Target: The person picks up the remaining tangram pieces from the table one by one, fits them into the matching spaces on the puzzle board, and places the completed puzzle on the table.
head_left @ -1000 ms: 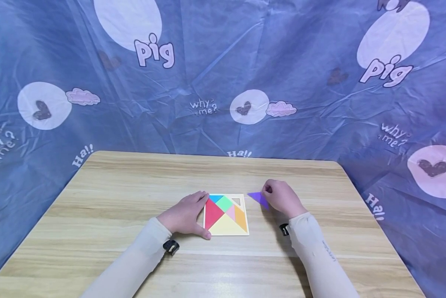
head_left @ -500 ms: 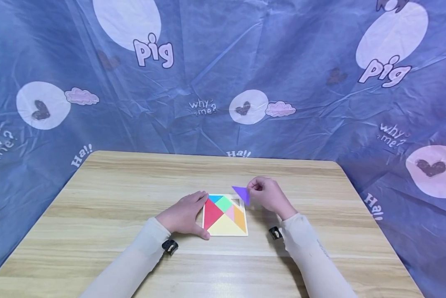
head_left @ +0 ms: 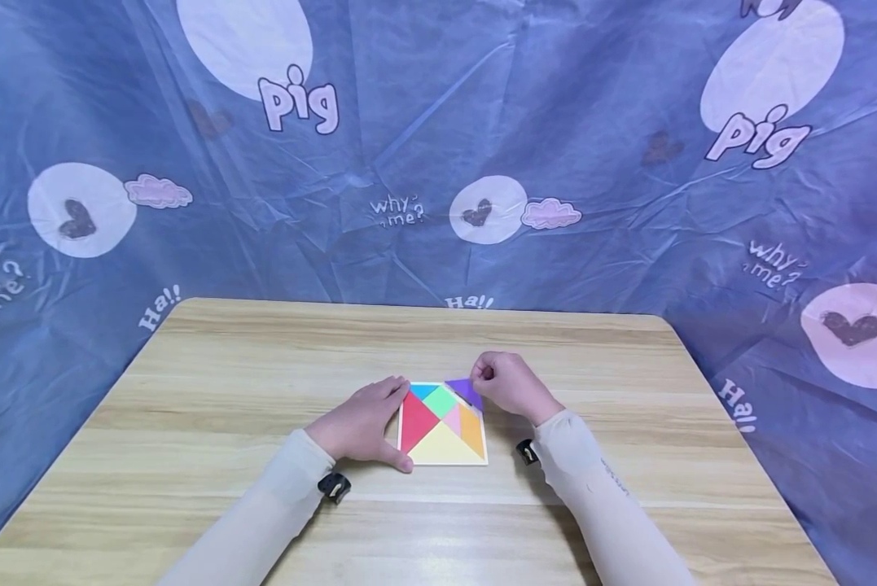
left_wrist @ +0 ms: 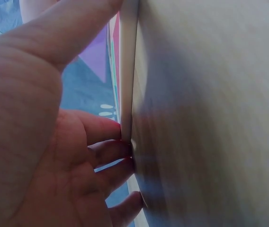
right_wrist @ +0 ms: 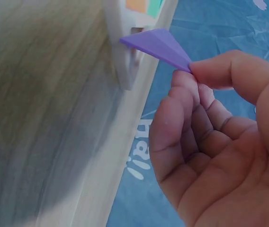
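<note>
A square tangram board (head_left: 441, 465) lies on the table, filled with flat coloured pieces around an open triangular slot at its far right corner. My left hand (head_left: 361, 421) holds the board's left side, thumb at the near corner and fingers at the far one. In the left wrist view, its fingertips touch the pale board edge (left_wrist: 128, 75). Between thumb and forefinger, my right hand (head_left: 511, 387) pinches a purple triangle (head_left: 471, 389) by one corner. The right wrist view has this purple tangram piece (right_wrist: 156, 43) tilted over the slot, one tip beside the board's rim.
The wooden table (head_left: 321, 342) reaches around the board on all sides. Behind and beside it hangs a blue printed cloth (head_left: 409, 146). Black wrist straps (head_left: 335, 487) show below both sleeves.
My right hand has carried the purple triangle leftward from beside the board to above its far right corner, turning and lowering it over the slot. The left hand stays on the board.
</note>
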A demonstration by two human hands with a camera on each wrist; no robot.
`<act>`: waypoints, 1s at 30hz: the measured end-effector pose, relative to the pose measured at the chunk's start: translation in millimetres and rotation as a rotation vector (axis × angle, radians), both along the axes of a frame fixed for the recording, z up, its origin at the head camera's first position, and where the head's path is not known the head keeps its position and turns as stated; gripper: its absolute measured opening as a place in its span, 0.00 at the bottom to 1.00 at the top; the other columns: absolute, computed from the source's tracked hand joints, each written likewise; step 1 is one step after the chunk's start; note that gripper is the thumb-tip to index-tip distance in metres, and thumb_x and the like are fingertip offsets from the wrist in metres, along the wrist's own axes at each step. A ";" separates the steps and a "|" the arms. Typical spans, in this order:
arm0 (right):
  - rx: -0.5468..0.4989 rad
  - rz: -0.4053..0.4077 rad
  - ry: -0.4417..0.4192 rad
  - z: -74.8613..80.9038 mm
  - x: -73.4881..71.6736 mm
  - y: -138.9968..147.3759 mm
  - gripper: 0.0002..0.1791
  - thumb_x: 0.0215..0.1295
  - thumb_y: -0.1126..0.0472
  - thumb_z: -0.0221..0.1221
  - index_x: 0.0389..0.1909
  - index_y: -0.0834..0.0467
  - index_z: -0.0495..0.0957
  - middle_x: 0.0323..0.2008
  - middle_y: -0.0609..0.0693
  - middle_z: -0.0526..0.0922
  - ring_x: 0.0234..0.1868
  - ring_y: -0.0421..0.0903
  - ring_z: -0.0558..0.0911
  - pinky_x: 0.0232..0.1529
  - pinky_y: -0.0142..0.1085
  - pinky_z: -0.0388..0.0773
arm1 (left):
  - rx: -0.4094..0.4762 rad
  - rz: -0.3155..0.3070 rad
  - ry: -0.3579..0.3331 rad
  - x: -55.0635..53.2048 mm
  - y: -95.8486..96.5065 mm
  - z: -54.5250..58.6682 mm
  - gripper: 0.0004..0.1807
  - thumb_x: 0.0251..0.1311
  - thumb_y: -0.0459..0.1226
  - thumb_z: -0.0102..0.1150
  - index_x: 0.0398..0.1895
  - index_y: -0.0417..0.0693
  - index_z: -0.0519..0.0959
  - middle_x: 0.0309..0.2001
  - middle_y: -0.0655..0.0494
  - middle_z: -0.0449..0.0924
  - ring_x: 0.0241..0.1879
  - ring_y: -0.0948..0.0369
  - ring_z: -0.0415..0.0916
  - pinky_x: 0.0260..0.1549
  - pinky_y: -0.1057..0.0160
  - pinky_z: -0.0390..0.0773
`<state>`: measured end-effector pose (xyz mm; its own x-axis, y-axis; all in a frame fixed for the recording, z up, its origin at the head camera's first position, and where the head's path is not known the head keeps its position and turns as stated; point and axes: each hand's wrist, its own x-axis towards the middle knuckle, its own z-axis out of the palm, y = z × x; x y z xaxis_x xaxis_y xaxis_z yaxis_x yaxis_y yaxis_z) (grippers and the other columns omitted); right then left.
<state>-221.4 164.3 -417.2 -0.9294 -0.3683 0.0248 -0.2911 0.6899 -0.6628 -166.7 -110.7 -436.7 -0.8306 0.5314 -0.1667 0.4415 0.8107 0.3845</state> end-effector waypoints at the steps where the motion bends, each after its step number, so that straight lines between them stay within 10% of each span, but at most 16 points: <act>1: 0.004 0.000 -0.011 0.1 0.2 -0.4 0.07 0.62 0.71 0.62 0.27 0.57 0.80 0.26 0.47 0.78 0.30 0.42 0.75 0.34 0.35 0.75 | 0.001 -0.001 0.002 0.0 0.1 -0.1 0.70 0.42 0.67 0.77 0.81 0.37 0.55 0.81 0.42 0.53 0.80 0.46 0.52 0.77 0.48 0.58; 30: 0.085 -0.058 -0.119 -10.3 -5.2 -2.7 0.05 0.68 0.64 0.64 0.32 0.59 0.81 0.28 0.48 0.80 0.26 0.42 0.76 0.30 0.34 0.77 | 0.025 0.001 0.008 2.0 0.5 1.0 0.69 0.43 0.65 0.78 0.80 0.34 0.56 0.80 0.40 0.55 0.79 0.45 0.53 0.76 0.47 0.59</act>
<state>-226.6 161.6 -427.5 -0.9436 -0.3101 -0.1161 -0.1719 0.7584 -0.6288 -164.7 -110.2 -435.8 -0.8321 0.5349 -0.1469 0.4441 0.8011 0.4013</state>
